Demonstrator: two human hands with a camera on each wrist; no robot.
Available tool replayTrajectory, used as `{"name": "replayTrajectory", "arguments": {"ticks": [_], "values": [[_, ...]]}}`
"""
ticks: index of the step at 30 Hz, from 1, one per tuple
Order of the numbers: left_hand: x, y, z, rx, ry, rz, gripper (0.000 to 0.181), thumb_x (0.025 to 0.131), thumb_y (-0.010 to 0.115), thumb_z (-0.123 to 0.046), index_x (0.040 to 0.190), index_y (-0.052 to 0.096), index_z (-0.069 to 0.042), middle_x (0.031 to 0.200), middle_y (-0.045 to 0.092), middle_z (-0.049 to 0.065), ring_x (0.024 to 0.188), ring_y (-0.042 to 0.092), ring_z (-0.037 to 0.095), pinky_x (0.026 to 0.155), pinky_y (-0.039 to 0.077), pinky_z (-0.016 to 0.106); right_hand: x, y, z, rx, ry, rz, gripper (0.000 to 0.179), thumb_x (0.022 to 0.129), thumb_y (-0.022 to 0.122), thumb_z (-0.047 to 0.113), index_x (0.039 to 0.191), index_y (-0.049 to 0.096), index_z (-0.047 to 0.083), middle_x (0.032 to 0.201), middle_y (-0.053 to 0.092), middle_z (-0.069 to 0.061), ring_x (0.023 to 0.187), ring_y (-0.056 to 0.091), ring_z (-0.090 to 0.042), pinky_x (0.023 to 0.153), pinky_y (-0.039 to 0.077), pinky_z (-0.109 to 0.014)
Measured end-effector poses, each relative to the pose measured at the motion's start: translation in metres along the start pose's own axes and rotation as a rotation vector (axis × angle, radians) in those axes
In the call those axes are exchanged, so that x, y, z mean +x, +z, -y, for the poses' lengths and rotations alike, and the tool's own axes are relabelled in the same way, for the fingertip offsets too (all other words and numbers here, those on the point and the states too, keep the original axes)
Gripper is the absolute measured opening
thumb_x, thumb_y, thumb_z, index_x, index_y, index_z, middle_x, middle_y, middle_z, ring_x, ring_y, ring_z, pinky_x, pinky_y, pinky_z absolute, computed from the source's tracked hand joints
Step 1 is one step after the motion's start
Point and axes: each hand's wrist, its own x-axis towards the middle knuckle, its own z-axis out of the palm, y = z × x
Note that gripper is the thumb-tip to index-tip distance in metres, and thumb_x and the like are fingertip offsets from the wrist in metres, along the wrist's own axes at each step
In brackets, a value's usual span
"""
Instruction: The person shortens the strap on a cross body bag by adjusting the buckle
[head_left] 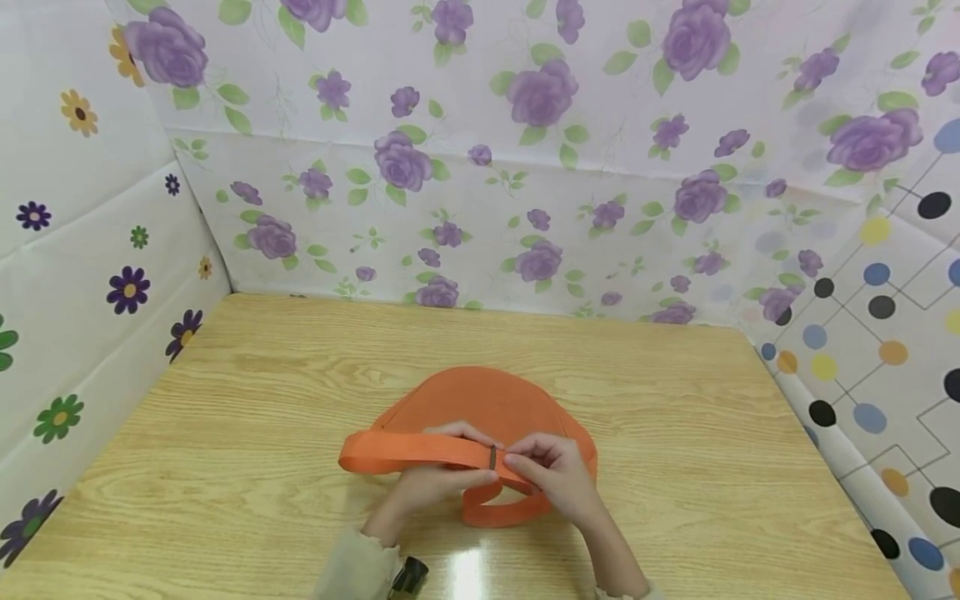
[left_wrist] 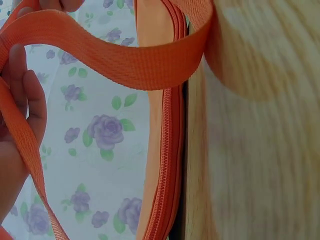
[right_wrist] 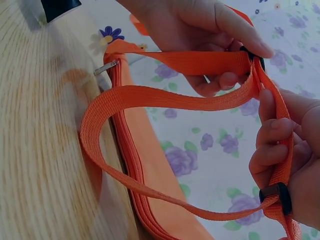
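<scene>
An orange bag (head_left: 480,393) with a curved outline lies on the table, its zipper (right_wrist: 129,145) along the near edge and a metal zip pull (right_wrist: 105,68) at one end. Its orange webbing strap (head_left: 412,451) is lifted in front of it. My left hand (head_left: 438,482) holds the strap at a black slider buckle (head_left: 492,457), thumb pressed near it. Just right of that buckle my right hand (head_left: 558,477) pinches the webbing between thumb and fingers. In the right wrist view a second black slider (right_wrist: 277,196) sits lower on the strap, by the right palm. A loose strap loop (head_left: 504,512) hangs below the hands.
The wood-grain table (head_left: 247,375) extends around the bag. Flower-printed sheeting (head_left: 465,217) rises behind it, with patterned side sheets left and right. A small black object (head_left: 409,575) shows beside the left sleeve.
</scene>
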Motion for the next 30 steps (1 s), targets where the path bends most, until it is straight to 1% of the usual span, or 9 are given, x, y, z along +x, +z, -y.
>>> {"name": "replayTrajectory", "arguments": {"ticks": [4, 6, 9, 11, 17, 23, 26, 28, 30], "values": [[0.000, 0.000, 0.010, -0.025, 0.012, 0.003, 0.025, 0.073, 0.067, 0.011, 0.095, 0.058, 0.009, 0.094, 0.061, 0.024, 0.077, 0.062, 0.017, 0.062, 0.051, 0.031, 0.000, 0.002, -0.002, 0.012, 0.008, -0.005, 0.005, 0.084, 0.054, -0.009, 0.085, 0.058, -0.012, 0.055, 0.041, -0.020, 0.041, 0.032, -0.011, 0.033, 0.026, -0.027], [0.000, -0.001, 0.016, -0.037, 0.013, 0.003, 0.025, 0.073, 0.067, 0.011, 0.096, 0.058, 0.008, 0.095, 0.061, 0.023, 0.078, 0.062, 0.018, 0.063, 0.051, 0.032, 0.000, 0.002, -0.002, 0.014, 0.014, -0.007, 0.005, 0.085, 0.054, -0.009, 0.084, 0.058, -0.012, 0.054, 0.043, -0.014, 0.041, 0.032, -0.009, 0.035, 0.027, -0.022], [0.000, -0.001, 0.022, -0.034, 0.031, -0.001, 0.026, 0.073, 0.068, 0.009, 0.097, 0.059, 0.006, 0.096, 0.062, 0.021, 0.080, 0.062, 0.019, 0.064, 0.052, 0.033, 0.001, 0.003, -0.001, 0.019, 0.021, -0.009, 0.005, 0.085, 0.054, -0.008, 0.084, 0.057, -0.012, 0.056, 0.049, -0.007, 0.041, 0.032, -0.010, 0.036, 0.028, -0.021], [0.000, -0.001, 0.024, -0.022, 0.060, -0.004, 0.025, 0.074, 0.068, 0.007, 0.097, 0.060, 0.005, 0.096, 0.063, 0.020, 0.080, 0.062, 0.019, 0.063, 0.052, 0.034, 0.000, 0.004, -0.001, 0.022, 0.021, -0.011, 0.005, 0.085, 0.055, -0.008, 0.085, 0.056, -0.013, 0.060, 0.052, -0.004, 0.041, 0.032, -0.010, 0.035, 0.028, -0.023], [0.000, -0.001, 0.025, 0.010, 0.098, -0.021, 0.024, 0.074, 0.071, 0.001, 0.095, 0.061, 0.002, 0.095, 0.065, 0.016, 0.080, 0.063, 0.020, 0.062, 0.052, 0.033, 0.000, 0.005, 0.000, 0.018, 0.033, -0.022, 0.005, 0.084, 0.056, -0.006, 0.087, 0.058, -0.010, 0.066, 0.059, -0.010, 0.042, 0.033, -0.014, 0.035, 0.027, -0.032], [-0.001, -0.002, 0.022, -0.027, 0.103, -0.010, 0.023, 0.075, 0.068, 0.005, 0.096, 0.060, 0.006, 0.098, 0.060, 0.026, 0.084, 0.062, 0.022, 0.065, 0.052, 0.035, -0.002, 0.003, -0.003, -0.005, 0.033, -0.018, 0.006, 0.084, 0.056, -0.006, 0.087, 0.058, -0.011, 0.065, 0.055, -0.020, 0.043, 0.036, -0.016, 0.035, 0.031, -0.032], [-0.001, -0.002, 0.021, -0.034, 0.090, -0.021, 0.023, 0.074, 0.068, 0.006, 0.095, 0.060, 0.006, 0.097, 0.059, 0.030, 0.084, 0.062, 0.022, 0.065, 0.052, 0.034, -0.003, 0.001, -0.004, -0.022, 0.031, -0.019, 0.005, 0.084, 0.056, -0.006, 0.086, 0.058, -0.011, 0.065, 0.055, -0.019, 0.043, 0.038, -0.013, 0.035, 0.033, -0.030], [-0.001, -0.003, 0.021, -0.024, 0.082, -0.031, 0.023, 0.073, 0.069, 0.006, 0.094, 0.061, 0.006, 0.097, 0.060, 0.026, 0.083, 0.062, 0.022, 0.065, 0.052, 0.033, -0.003, 0.000, -0.004, -0.036, 0.026, -0.021, 0.004, 0.084, 0.056, -0.007, 0.086, 0.059, -0.010, 0.064, 0.056, -0.017, 0.043, 0.038, -0.011, 0.035, 0.032, -0.031], [-0.001, -0.003, 0.018, -0.017, 0.079, -0.039, 0.022, 0.073, 0.069, 0.007, 0.094, 0.061, 0.006, 0.097, 0.062, 0.022, 0.082, 0.062, 0.022, 0.064, 0.052, 0.033, -0.003, 0.001, 0.003, -0.050, 0.029, -0.029, 0.004, 0.084, 0.056, -0.008, 0.085, 0.060, -0.009, 0.064, 0.057, -0.016, 0.042, 0.037, -0.012, 0.034, 0.031, -0.032]]}}
